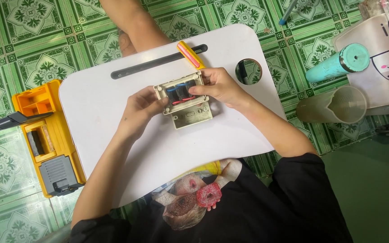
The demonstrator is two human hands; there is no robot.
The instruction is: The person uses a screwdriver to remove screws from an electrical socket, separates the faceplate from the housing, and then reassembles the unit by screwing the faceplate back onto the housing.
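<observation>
Your left hand (pixel 141 110) clamps the switch plate (pixel 182 91) by its left edge to steady it, wired back facing up w/ blue & red wires showing. Right hand (pixel 219 85) pinches its right edge, thumb on wires. Plate's long axis runs left-right, above the back box (pixel 193 116) mid lap desk (pixel 113 112).

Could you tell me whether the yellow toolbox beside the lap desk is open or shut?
Open. The yellow toolbox on the tiled floor shows its inner compartments from above, with no lid covering them.

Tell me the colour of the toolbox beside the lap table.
Yellow-orange toolbox with grey parts, head view.
</observation>
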